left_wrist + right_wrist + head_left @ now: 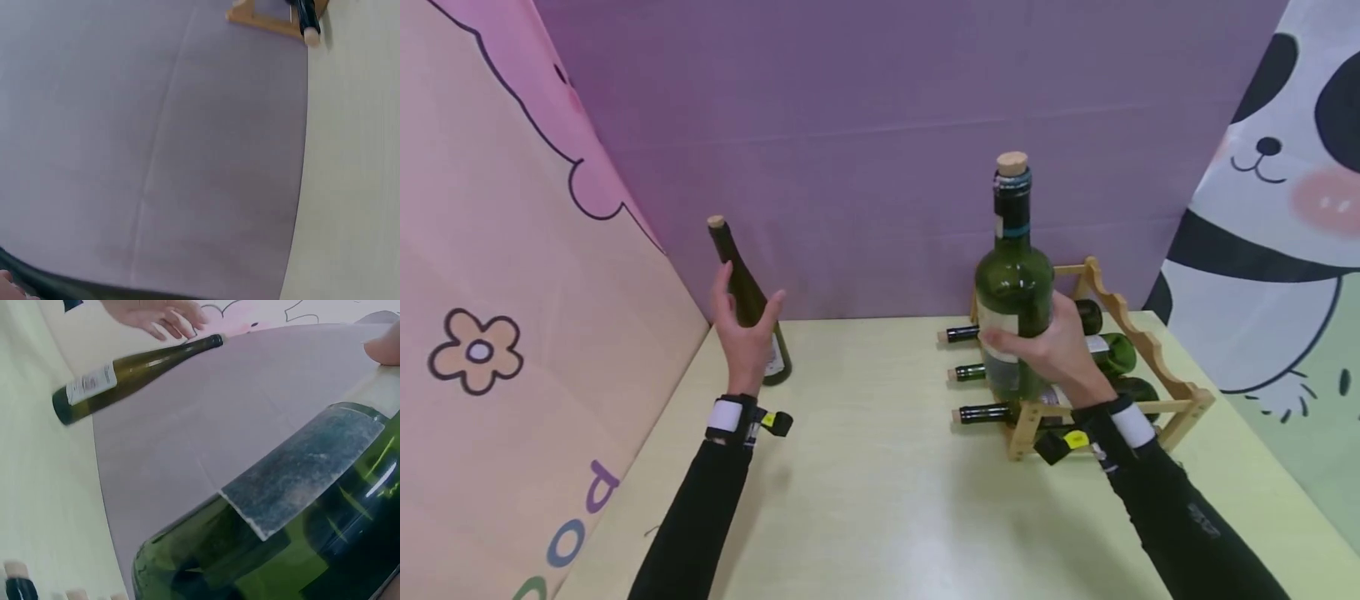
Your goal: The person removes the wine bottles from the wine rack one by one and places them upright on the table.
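Observation:
My right hand (1048, 342) grips a large green wine bottle (1015, 287) by its labelled body, holding it upright in front of the wooden rack. The bottle has a cork in its neck, and its label (306, 469) shows close in the right wrist view. On the left, a slimmer corked green bottle (748, 292) stands on the table. My left hand (745, 342) is beside it, thumb and fingers spread at either side. In the right wrist view those fingers (178, 322) look straight and loose beside the bottle neck.
A wooden wine rack (1150, 350) stands at the right, with several corked bottles lying in it, necks (988, 414) pointing left. A purple cloth (850, 167) backs the pale table (865, 467). Printed panels with a flower (478, 352) and a panda (1285, 192) flank it.

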`<action>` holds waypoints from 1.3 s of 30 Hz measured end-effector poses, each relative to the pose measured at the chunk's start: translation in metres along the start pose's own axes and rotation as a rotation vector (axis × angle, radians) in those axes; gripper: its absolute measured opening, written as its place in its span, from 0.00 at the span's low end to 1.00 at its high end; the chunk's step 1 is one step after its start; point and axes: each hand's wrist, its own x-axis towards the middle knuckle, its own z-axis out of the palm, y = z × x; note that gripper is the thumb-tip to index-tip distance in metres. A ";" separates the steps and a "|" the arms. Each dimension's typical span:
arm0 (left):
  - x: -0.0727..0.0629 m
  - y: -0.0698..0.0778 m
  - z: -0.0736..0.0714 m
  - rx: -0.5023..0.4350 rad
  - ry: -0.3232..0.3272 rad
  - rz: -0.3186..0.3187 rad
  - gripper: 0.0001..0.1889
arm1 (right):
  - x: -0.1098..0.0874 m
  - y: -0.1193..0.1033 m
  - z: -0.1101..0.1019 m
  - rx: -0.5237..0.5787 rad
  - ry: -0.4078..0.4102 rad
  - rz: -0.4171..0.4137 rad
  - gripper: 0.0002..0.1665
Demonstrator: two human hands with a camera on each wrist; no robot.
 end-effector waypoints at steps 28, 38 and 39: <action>-0.065 0.082 0.056 -0.465 -0.437 0.004 0.57 | -0.036 0.005 0.060 0.260 -0.195 -0.003 0.31; -0.081 0.104 0.068 -0.436 -0.535 0.028 0.57 | -0.050 0.009 0.073 0.218 -0.247 -0.008 0.31; -0.082 0.105 0.070 -0.443 -0.542 0.033 0.57 | -0.051 0.010 0.075 0.219 -0.251 -0.021 0.31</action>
